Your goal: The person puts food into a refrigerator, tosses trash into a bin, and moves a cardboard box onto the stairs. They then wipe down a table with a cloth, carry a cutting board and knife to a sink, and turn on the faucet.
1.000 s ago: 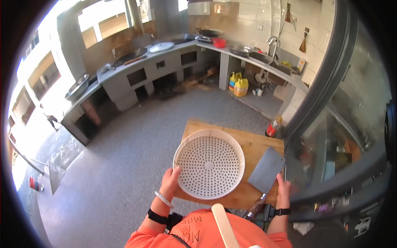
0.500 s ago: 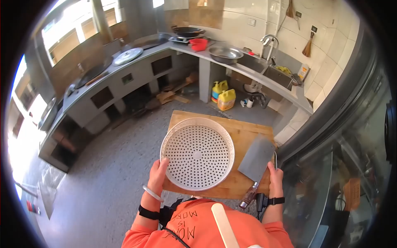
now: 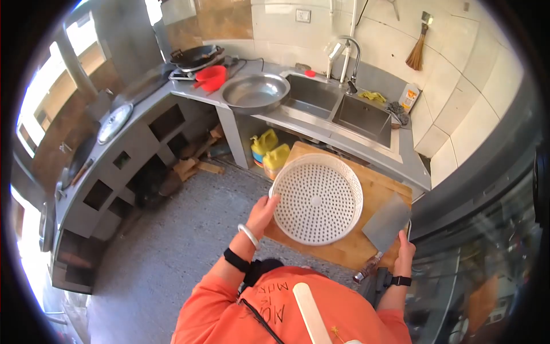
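A wooden cutting board [image 3: 378, 179] is held in front of my body, carrying a round white perforated basket [image 3: 316, 200] and a cleaver [image 3: 387, 222]. My left hand [image 3: 262, 214] is closed at the board's left edge, its thumb against the basket rim; its other fingers are hidden underneath. On the right side, my right hand [image 3: 404, 252] grips the board's edge near a metal handle, close beside the cleaver blade. The cleaver lies flat, its dark handle pointing toward me. Nothing is visible inside the basket.
Ahead is a counter with a double sink [image 3: 362, 119], a faucet [image 3: 354, 63], a large metal basin [image 3: 255, 92], a red colander [image 3: 211, 78] and a wok [image 3: 197, 56]. Yellow jugs [image 3: 276, 158] stand below. A dark-framed glass door [image 3: 458, 275] is close on my right.
I have moved nearer the sink and turned right, so the counter appears larger. The board, basket and cleaver came along, with both hands keeping their hold.
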Tool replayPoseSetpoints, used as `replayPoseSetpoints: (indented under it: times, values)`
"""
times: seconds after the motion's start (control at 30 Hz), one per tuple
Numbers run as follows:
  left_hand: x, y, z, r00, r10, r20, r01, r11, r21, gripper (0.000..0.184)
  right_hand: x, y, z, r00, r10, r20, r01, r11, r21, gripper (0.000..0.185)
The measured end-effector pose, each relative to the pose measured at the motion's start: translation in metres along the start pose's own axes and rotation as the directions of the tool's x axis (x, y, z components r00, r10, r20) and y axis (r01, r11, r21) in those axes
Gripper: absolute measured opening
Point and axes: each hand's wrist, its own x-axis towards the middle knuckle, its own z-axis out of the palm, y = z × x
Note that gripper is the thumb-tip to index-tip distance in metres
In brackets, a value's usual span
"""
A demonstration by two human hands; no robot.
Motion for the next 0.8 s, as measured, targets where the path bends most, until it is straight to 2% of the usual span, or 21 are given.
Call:
replayPoseSetpoints:
  times: [0.03, 0.07, 0.13, 0.2, 0.23, 0.27, 0.33, 0.4, 0.47, 0.53, 0.57, 0.6, 0.63, 0.67, 0.7, 0.77, 0.8]
  values:
    - [0.027, 0.007, 0.007, 0.996, 0.014, 0.090, -0.011, 1.000, -0.026, 0.056, 0.018, -0.010, 0.009, 1.000, 0.005, -0.001, -0.005, 1.000, -0.031, 0.039]
    - [0.044, 0.009, 0.018, 0.998, 0.012, 0.058, -0.010, 1.000, -0.028, 0.056, 0.043, -0.012, 0.025, 1.000, 0.029, 0.012, -0.029, 1.000, -0.011, 0.038]
    - [0.085, 0.018, 0.034, 0.997, 0.036, -0.063, -0.030, 0.996, 0.088, 0.060, 0.079, -0.018, 0.049, 0.998, 0.056, 0.000, -0.056, 0.998, 0.004, 0.037]
    - [0.141, 0.018, 0.041, 0.999, 0.004, -0.054, 0.002, 0.994, 0.110, 0.064, 0.118, -0.011, 0.070, 0.999, 0.029, -0.044, -0.032, 0.998, -0.055, 0.035]
    - [0.170, 0.019, 0.047, 1.000, 0.027, 0.006, -0.027, 0.997, 0.073, 0.066, 0.129, -0.011, 0.080, 0.997, 0.043, -0.057, -0.046, 0.997, -0.065, 0.035]
    - [0.198, 0.020, 0.053, 0.997, 0.051, 0.064, -0.053, 0.998, 0.033, 0.068, 0.143, -0.015, 0.094, 0.997, 0.068, -0.047, -0.068, 0.998, -0.001, 0.034]
    - [0.255, 0.023, 0.059, 0.996, 0.054, 0.064, -0.058, 0.997, 0.059, 0.075, 0.181, -0.022, 0.130, 0.997, 0.069, -0.017, -0.068, 0.995, 0.071, 0.033]
    - [0.310, 0.009, 0.064, 1.000, 0.001, 0.003, -0.002, 0.968, 0.252, 0.078, 0.212, -0.014, 0.145, 0.991, 0.067, -0.118, -0.063, 0.997, 0.033, 0.031]
    - [0.355, 0.031, 0.073, 0.998, 0.015, 0.064, -0.035, 0.948, 0.316, 0.082, 0.242, -0.012, 0.166, 0.989, 0.060, -0.139, -0.056, 0.998, 0.030, 0.031]
    - [0.391, 0.047, 0.073, 0.998, -0.005, 0.061, -0.033, 0.800, 0.599, 0.083, 0.252, -0.013, 0.186, 0.982, 0.067, -0.176, -0.064, 0.998, 0.019, 0.032]
    - [0.391, 0.075, 0.072, 0.998, -0.042, 0.056, -0.003, 0.772, 0.636, 0.076, 0.255, -0.015, 0.200, 0.982, 0.103, -0.158, -0.102, 0.995, 0.019, 0.032]
    - [0.401, 0.084, 0.069, 0.981, 0.144, 0.129, -0.191, 0.827, 0.529, 0.072, 0.257, -0.017, 0.207, 0.977, 0.136, -0.162, -0.134, 0.991, 0.023, 0.032]
    - [0.408, 0.092, 0.065, 0.929, 0.330, 0.169, -0.371, 0.838, 0.399, 0.070, 0.269, -0.011, 0.208, 0.971, 0.154, -0.180, -0.154, 0.988, 0.017, 0.032]
    - [0.402, 0.133, 0.069, 0.888, 0.430, 0.165, -0.451, 0.883, 0.129, 0.069, 0.287, 0.001, 0.213, 0.963, 0.189, -0.195, -0.188, 0.982, 0.020, 0.033]
    - [0.381, 0.193, 0.074, 0.796, 0.548, 0.258, -0.593, 0.791, 0.152, 0.062, 0.297, 0.010, 0.219, 0.952, 0.222, -0.209, -0.222, 0.975, 0.025, 0.034]
    - [0.361, 0.253, 0.092, 0.506, 0.818, 0.275, -0.853, 0.522, 0.018, 0.060, 0.306, -0.008, 0.245, 0.943, 0.264, -0.203, -0.268, 0.963, 0.007, 0.035]
    - [0.350, 0.265, 0.096, 0.371, 0.850, 0.375, -0.910, 0.413, -0.036, 0.060, 0.309, -0.012, 0.252, 0.943, 0.283, -0.177, -0.289, 0.957, -0.007, 0.036]
